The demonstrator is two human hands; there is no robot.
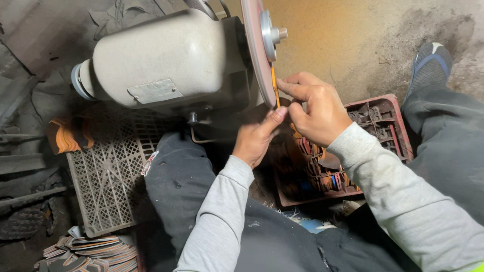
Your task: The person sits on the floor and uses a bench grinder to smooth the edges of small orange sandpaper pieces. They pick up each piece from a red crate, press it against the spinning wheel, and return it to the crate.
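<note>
Now grinding: both my hands press a thin orange piece (273, 85) edge-on to the grinding disc (253, 32).
Right hand (315, 109) pinches its top, left hand (257, 137) its bottom; next, judging, turn the edge steadily.

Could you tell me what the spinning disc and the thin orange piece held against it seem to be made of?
Disc: probably abrasive, matte reddish face, shiny metal hub. Orange piece: likely rubber or foam, thin and dull, pinched by left hand and right hand.

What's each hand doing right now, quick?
Left hand: closed on the lower end of the thin orange piece at the grinding disc.
Right hand: closed, pinching the same piece from above.
</note>
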